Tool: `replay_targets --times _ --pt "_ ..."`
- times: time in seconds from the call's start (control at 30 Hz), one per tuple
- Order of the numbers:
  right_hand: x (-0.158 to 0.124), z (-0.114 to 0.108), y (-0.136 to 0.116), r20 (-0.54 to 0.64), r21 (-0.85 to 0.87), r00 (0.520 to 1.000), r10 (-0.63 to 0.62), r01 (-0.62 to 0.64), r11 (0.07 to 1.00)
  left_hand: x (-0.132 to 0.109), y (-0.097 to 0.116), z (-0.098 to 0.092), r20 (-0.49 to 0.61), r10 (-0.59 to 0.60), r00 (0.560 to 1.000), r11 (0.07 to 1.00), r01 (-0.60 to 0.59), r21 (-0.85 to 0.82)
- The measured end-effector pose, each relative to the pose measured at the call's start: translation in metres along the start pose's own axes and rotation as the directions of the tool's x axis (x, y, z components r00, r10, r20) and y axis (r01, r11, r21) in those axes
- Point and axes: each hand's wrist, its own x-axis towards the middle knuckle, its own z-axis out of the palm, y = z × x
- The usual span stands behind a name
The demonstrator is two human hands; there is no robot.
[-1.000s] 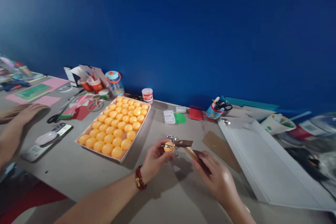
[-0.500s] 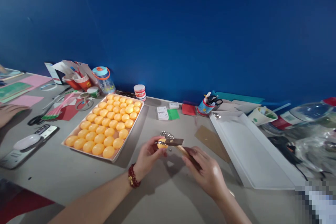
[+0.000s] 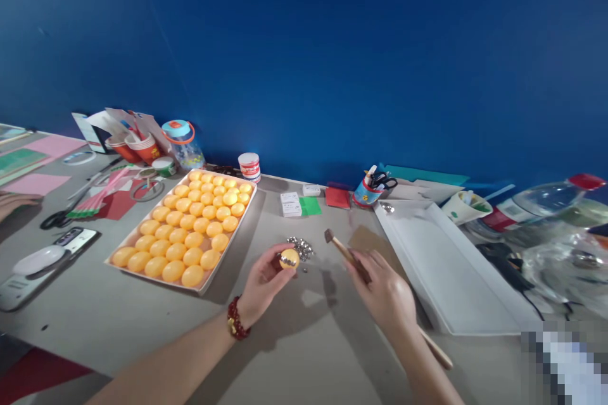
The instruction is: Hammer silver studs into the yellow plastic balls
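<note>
Between the fingertips of my left hand (image 3: 265,278) is a yellow-orange ping-pong ball (image 3: 289,258) with a row of shiny silver studs across it. My right hand (image 3: 384,291) is wrapped round the wooden handle of a hammer (image 3: 346,252). The hammer's dark head is raised to the right of the ball, apart from it. Just behind the ball, a pile of small silver studs (image 3: 304,248) lies on the table, with one loose stud nearby. To the left stands a shallow box (image 3: 205,290) filled with rows of similar balls.
A long white tray (image 3: 468,278) lies on the right, beside a plastic bottle (image 3: 536,205). Small white boxes (image 3: 291,205) and a cup with scissors (image 3: 368,192) stand near the blue wall. At the far left are a phone, scissors, coloured paper and another person's hand (image 3: 16,202).
The hammer has lifted off the studs on the ball and swung back to the right with my right hand. My left hand still holds the ball. The view has shifted slightly.
</note>
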Motion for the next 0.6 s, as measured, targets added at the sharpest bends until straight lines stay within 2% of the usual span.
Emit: replay_targets --times 0.1,0.2,0.4,0.6 --pt "0.005 0.005 0.021 0.025 -0.19 0.989 0.147 -0.139 0.972 -0.002 0.0 -0.002 0.006 0.019 1.0 0.999 -0.019 0.044" --pt "0.008 0.01 0.034 0.059 -0.308 0.971 0.232 -0.204 0.929 -0.002 0.001 -0.003 0.006 0.023 1.0 0.996 -0.023 0.09" --pt "0.007 0.018 0.042 0.12 -0.334 0.974 0.192 -0.142 0.932 -0.006 0.005 -0.001 0.034 0.039 0.999 0.985 -0.045 0.166" --pt "0.008 0.017 0.046 0.111 -0.326 0.98 0.167 -0.123 0.937 -0.008 0.005 0.0 0.059 0.065 0.996 0.984 -0.074 0.164"
